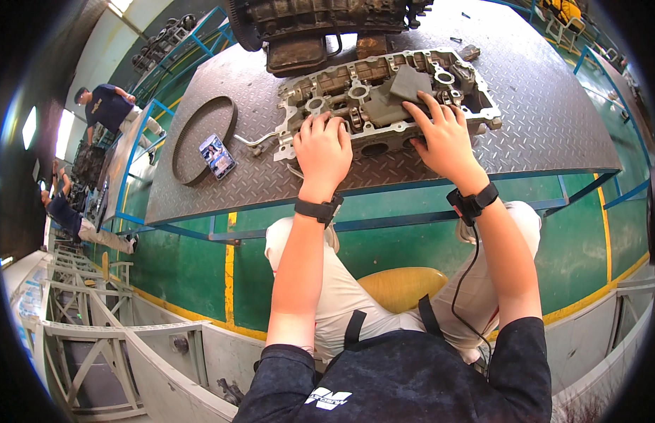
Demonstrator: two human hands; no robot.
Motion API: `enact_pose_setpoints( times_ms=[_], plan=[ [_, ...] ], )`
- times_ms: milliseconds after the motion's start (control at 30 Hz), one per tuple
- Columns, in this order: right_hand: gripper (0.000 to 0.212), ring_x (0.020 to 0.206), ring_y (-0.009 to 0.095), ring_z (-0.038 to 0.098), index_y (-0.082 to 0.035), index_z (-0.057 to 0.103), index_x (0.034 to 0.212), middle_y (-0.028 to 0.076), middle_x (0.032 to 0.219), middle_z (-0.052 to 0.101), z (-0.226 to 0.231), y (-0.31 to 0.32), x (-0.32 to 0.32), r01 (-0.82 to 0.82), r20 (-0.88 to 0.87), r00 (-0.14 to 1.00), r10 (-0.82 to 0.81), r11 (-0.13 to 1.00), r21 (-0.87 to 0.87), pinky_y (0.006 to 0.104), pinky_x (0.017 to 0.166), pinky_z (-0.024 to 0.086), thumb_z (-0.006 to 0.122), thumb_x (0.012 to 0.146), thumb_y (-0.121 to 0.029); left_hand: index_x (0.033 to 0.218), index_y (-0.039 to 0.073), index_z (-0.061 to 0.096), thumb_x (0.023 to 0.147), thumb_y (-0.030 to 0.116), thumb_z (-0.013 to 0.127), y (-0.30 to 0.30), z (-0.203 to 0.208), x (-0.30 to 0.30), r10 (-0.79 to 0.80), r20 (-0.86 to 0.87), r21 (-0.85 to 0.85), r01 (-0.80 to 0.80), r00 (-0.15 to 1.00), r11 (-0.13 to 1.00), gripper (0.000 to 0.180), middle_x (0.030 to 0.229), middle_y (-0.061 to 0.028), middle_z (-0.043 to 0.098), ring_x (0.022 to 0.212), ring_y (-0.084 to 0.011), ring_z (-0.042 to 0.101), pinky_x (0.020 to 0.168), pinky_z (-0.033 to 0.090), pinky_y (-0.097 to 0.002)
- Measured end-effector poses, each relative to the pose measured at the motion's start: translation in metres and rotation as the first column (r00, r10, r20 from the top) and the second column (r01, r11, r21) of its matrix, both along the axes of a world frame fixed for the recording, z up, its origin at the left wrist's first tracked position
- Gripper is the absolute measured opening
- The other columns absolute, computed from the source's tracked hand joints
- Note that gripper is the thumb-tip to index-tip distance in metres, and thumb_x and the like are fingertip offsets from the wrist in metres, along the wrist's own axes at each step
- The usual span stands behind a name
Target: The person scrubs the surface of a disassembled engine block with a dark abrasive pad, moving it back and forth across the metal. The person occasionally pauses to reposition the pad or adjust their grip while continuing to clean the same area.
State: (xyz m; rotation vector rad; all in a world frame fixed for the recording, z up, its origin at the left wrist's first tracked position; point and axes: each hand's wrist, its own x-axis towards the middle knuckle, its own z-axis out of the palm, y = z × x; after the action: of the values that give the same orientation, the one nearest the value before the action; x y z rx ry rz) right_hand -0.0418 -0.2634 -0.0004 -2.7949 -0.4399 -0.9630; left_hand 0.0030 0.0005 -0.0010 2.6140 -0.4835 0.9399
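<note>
You sit at the near edge of the diamond-plate desk [553, 134], and the metal cylinder head [338, 92] lies by the middle of that edge, stretched along it. Your left hand [322, 151] rests on its near rim, toward its left end, fingers close together; whether they grip the rim, you cannot tell from this view. Your right hand [447, 144] has thumb and fingers apart, with fingertips at the folded grey sheet [410, 83] on top of the cylinder head. Toward the desk's left edge you have a dark belt loop [233, 118], a phone [217, 156] at its right side, and a bent metal pipe [255, 143] between phone and cylinder head. Toward the far edge sits a dark engine block [327, 21]
</note>
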Motion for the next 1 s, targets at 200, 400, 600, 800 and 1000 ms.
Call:
enact_pose_setpoints(
  times_ms=[200, 400, 600, 800, 1000],
  plan=[
    [0.074, 0.120, 0.033, 0.061, -0.023, 0.057, 0.150, 0.012, 0.153, 0.053, -0.001, 0.004, 0.000, 0.009, 0.050, 0.999, -0.010, 1.000, 0.028, 0.0537, 0.111, 0.041, 0.083, 0.081, -0.020, 0.111, 0.012, 0.078, 0.099, 0.024, 0.064, -0.001, 0.000, -0.001, 0.007, 0.021, 0.002, -0.007, 1.000, 1.000, 0.022, 0.129, -0.0092, 0.073, 0.131, -0.0364, 0.060, 0.104, 0.046, -0.0531],
    [0.067, 0.118, 0.032, 0.061, -0.022, 0.060, 0.145, 0.012, 0.150, 0.055, -0.005, 0.012, 0.004, 0.038, 0.099, 0.994, -0.044, 0.997, 0.068, 0.0548, 0.108, 0.041, 0.080, 0.082, -0.019, 0.111, 0.012, 0.078, 0.100, 0.024, 0.064, -0.001, 0.002, -0.001, 0.002, -0.003, 0.004, -0.002, 1.000, 1.000, 0.023, 0.130, -0.0094, 0.073, 0.131, -0.0372, 0.059, 0.104, 0.046, -0.0533],
    [0.064, 0.115, 0.033, 0.061, -0.020, 0.062, 0.143, 0.013, 0.147, 0.056, -0.007, 0.016, 0.006, 0.036, 0.125, 0.991, -0.047, 0.996, 0.084, 0.0541, 0.106, 0.042, 0.076, 0.081, -0.015, 0.112, 0.011, 0.078, 0.100, 0.025, 0.063, -0.002, 0.002, -0.002, -0.003, 0.002, -0.013, 0.003, 1.000, 1.000, 0.024, 0.130, -0.0110, 0.072, 0.132, -0.0384, 0.059, 0.105, 0.046, -0.0537],
    [0.065, 0.116, 0.033, 0.060, -0.020, 0.062, 0.144, 0.014, 0.146, 0.057, -0.006, 0.016, 0.005, 0.028, 0.139, 0.990, -0.038, 0.997, 0.076, 0.0520, 0.106, 0.042, 0.076, 0.081, -0.016, 0.112, 0.011, 0.078, 0.100, 0.024, 0.064, -0.002, 0.003, -0.003, 0.001, 0.012, -0.017, -0.001, 1.000, 1.000, 0.023, 0.130, -0.0110, 0.072, 0.132, -0.0385, 0.059, 0.105, 0.045, -0.0538],
    [0.064, 0.116, 0.032, 0.060, -0.019, 0.062, 0.143, 0.014, 0.147, 0.057, -0.007, 0.015, 0.006, 0.020, 0.154, 0.988, -0.032, 0.997, 0.080, 0.0523, 0.106, 0.042, 0.075, 0.081, -0.015, 0.113, 0.010, 0.078, 0.100, 0.024, 0.064, -0.002, 0.002, -0.002, 0.004, 0.010, -0.010, -0.004, 1.000, 1.000, 0.024, 0.130, -0.0114, 0.072, 0.132, -0.0389, 0.059, 0.106, 0.045, -0.0540]
  ],
)
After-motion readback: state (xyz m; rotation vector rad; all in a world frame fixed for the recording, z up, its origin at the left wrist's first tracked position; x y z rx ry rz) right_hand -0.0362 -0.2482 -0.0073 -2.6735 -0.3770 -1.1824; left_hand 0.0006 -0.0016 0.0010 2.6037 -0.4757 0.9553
